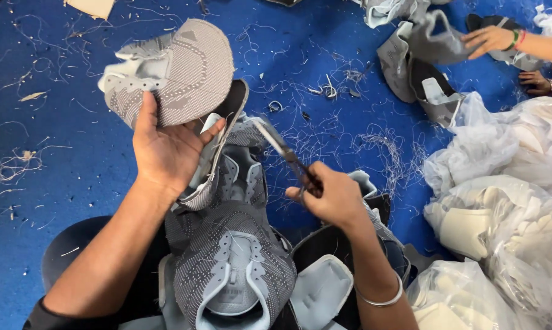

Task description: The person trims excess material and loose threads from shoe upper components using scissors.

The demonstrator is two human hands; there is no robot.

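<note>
Grey knit shoe upper (169, 70) sits upper left of centre, held up by the left hand (166, 150), thumb across its lower edge and fingers curled round the underside, so that hand is grasping it. Pale blue-grey trim shows on its left side. Right hand (331, 198), centre of frame, is clenched around small scissors (285, 153); the blades point up-left toward the held upper, tips just beside its lower right edge, whether touching I cannot tell. Silver bangle (383, 299) on the right wrist.

Below both hands, a stack of more grey uppers (233, 256) with light blue-grey lace panels and dark linings fills the lower centre, resting on the person's lap area. Blue table (56, 183) runs under everything, covered in loose thread scraps (373, 143), thickest in the middle and at left. Clear plastic bags (502, 201) of cream-white foam pieces pile at the right edge and lower right. Upper right: another person's hand (489, 38) rests on a grey upper (431, 46); a second hand of theirs (535, 79) lies lower, at the far right edge. More grey pieces lie near it. Tan card scrap (92, 7) at top left.
</note>
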